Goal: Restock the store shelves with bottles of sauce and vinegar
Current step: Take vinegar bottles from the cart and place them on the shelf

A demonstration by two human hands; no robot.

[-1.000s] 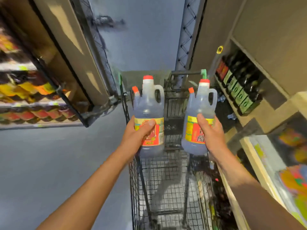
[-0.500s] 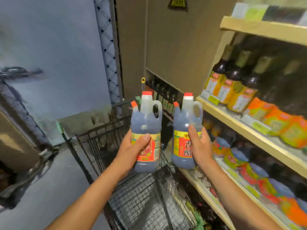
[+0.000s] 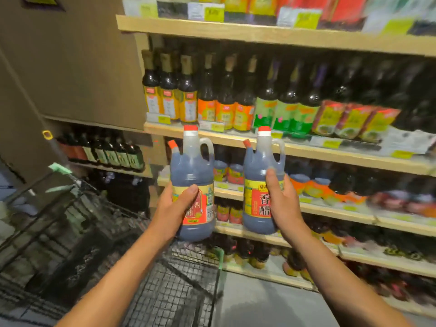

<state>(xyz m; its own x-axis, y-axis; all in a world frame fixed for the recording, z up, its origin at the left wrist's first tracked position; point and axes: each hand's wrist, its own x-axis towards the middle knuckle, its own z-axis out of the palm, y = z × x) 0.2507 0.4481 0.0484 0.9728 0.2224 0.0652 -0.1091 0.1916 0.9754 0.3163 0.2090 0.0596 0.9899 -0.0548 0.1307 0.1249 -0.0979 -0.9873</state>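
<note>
A: Your left hand (image 3: 175, 206) has its fingers (image 3: 192, 189) wrapped round one red-capped, handled plastic jug of dark vinegar (image 3: 193, 185); your right hand (image 3: 282, 204) grips its twin (image 3: 259, 185). Both are held upright before the wooden shelves (image 3: 306, 149), above the black wire trolley (image 3: 165, 279).

B: Risk: you're holding labels, not handles, so a jug could slip. The shelves look packed with dark glass bottles (image 3: 226, 95); crowding one could topple it.

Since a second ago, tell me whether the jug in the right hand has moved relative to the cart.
Yes. The right hand has carried its jug off the cart rightward, and it is now in front of the wooden shelves.
</note>
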